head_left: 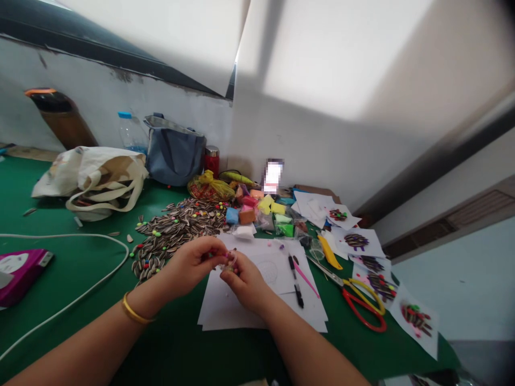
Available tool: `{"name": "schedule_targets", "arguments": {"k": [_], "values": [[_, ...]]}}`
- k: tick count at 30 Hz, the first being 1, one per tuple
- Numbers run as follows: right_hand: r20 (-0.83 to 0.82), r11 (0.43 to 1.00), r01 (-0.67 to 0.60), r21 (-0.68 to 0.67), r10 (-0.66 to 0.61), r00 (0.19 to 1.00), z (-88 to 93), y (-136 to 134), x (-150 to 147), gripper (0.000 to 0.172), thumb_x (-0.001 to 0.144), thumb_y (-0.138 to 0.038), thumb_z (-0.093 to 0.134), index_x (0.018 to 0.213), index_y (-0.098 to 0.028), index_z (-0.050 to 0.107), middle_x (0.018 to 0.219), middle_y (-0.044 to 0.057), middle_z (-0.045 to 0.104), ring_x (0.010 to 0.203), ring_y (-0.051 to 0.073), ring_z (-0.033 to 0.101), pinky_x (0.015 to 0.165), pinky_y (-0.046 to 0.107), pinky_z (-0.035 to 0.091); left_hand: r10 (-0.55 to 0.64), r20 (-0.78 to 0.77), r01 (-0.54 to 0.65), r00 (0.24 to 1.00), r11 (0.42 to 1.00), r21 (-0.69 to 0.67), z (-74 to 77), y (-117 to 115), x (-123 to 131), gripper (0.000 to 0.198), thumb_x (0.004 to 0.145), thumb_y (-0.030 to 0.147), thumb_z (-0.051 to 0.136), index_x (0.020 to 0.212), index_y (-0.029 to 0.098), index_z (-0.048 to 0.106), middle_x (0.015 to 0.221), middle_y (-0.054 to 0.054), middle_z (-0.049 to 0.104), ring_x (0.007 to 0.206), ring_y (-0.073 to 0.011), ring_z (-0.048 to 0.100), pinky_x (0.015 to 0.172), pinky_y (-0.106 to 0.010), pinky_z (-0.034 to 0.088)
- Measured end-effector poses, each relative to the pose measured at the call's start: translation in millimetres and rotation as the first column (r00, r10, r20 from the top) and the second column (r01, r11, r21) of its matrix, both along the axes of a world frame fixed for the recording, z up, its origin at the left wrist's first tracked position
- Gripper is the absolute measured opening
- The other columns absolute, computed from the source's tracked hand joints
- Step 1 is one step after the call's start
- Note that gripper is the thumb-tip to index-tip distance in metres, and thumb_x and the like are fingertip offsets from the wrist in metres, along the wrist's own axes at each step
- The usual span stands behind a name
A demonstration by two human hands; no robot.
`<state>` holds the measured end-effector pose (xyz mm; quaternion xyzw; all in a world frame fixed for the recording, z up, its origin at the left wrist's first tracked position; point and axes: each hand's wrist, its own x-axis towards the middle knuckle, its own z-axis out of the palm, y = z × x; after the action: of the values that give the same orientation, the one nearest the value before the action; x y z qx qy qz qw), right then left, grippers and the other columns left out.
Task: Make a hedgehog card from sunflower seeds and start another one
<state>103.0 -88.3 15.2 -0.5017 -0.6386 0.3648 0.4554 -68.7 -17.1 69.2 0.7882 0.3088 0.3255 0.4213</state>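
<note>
Above the white paper (217,316), my left hand (201,262) and my right hand (247,281) meet, fingers pinched together. Between their fingertips is a small pinkish, partly see-through thing (230,259), mostly hidden, whose kind I cannot make out. A faint round pencil drawing (267,272) shows on the paper beside my right hand. To the right of that lie a black pen (295,281) and a pink stick (306,280). Striped sunflower seeds (181,225), mixed with small coloured bits, are heaped behind and left of my left hand.
Coloured clay packets (247,216) are grouped behind the paper. Scissors (362,300) and a yellow cutter (330,253) lie right, near cards with seed pictures (416,321). Bags (175,153) stand at the back left. A white cable (92,281) curves past a purple box (24,273).
</note>
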Motion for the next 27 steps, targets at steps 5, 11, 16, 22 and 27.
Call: {"name": "schedule_targets", "arguments": {"k": [5,11,16,22,27], "values": [[0.06,0.997,-0.036,0.068,0.032,0.998,1.0,1,-1,0.033,0.092,-0.051,0.053,0.103,-0.021,0.061,0.092,0.003,0.058,0.085,0.02,0.05,0.076,0.031,0.038,-0.053,-0.158,0.077,0.986,0.986,0.15,0.3,3,-4,0.008,0.08,0.027,0.067,0.085,0.026,0.074,0.084,-0.002,0.07,0.078,-0.0187,0.061,0.073,-0.027,0.046],[-0.029,0.999,-0.039,0.016,0.04,0.999,-3.3,1,-4,0.032,0.086,-0.042,0.066,0.11,-0.021,0.06,0.102,0.004,0.06,0.091,0.021,0.054,0.08,0.033,0.04,-0.16,-0.219,0.203,0.962,0.96,0.191,9.2,4,-7,0.018,0.085,0.025,0.064,0.097,0.03,0.076,0.1,-0.004,0.068,0.095,-0.0206,0.062,0.087,-0.029,0.046],[-0.013,0.997,0.004,-0.071,-0.005,1.0,-0.7,1,-5,0.039,0.077,-0.028,0.075,0.113,-0.023,0.06,0.105,0.004,0.061,0.096,0.023,0.055,0.084,0.035,0.042,-0.189,-0.229,0.234,0.955,0.955,0.185,7.9,2,-9,0.029,0.087,0.018,0.058,0.109,0.031,0.073,0.102,-0.004,0.068,0.093,-0.0196,0.063,0.084,-0.027,0.046],[0.022,0.997,0.007,-0.083,-0.005,1.0,1.7,-1,-6,0.028,0.083,-0.026,0.069,0.11,-0.023,0.061,0.101,0.004,0.061,0.092,0.022,0.056,0.08,0.033,0.043,-0.044,-0.28,0.098,0.959,0.979,0.181,2.0,4,-9,0.011,0.082,0.029,0.067,0.091,0.025,0.071,0.083,-0.001,0.071,0.074,-0.0178,0.062,0.068,-0.026,0.045],[0.038,0.998,0.021,-0.055,-0.019,0.999,3.5,-1,-5,0.027,0.084,-0.027,0.067,0.109,-0.021,0.06,0.102,0.003,0.062,0.094,0.021,0.057,0.083,0.033,0.043,-0.18,-0.295,0.255,0.938,0.937,0.239,10.2,3,-11,0.024,0.09,0.018,0.051,0.103,0.025,0.07,0.108,-0.004,0.068,0.098,-0.018,0.062,0.089,-0.028,0.047]]}}
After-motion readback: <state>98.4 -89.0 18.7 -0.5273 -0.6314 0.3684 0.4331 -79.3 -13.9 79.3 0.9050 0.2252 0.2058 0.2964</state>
